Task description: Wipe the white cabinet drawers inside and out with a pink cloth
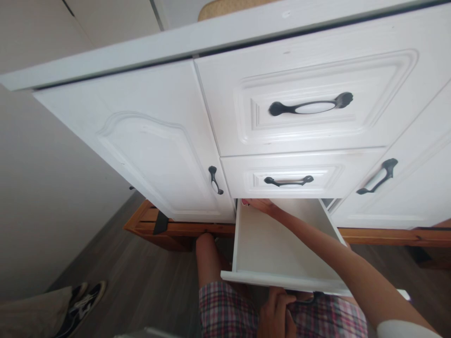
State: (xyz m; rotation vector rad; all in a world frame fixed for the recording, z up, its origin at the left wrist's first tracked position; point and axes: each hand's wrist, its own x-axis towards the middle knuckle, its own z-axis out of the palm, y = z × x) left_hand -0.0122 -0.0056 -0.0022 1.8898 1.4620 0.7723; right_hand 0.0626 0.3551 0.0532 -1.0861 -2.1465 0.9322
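A white drawer (275,244) is pulled out from the lower middle of the cabinet. My right hand (262,205) reaches into its back left corner, partly hidden under the drawer front above. At its fingertips is a small red-and-white thing (244,202), too small to name, and the fingers look closed on it. Below the drawer's front panel, my left hand (276,310) has its fingers curled by the dark drawer handle (315,296), seemingly around its left end. The grip itself is largely hidden.
Two shut drawers (310,105) sit above, flanked by a left cabinet door (151,159) and a right one (416,183). A wooden base (176,228) runs beneath. My knee (207,258) is left of the drawer. Another person's shoe (82,305) rests on the floor.
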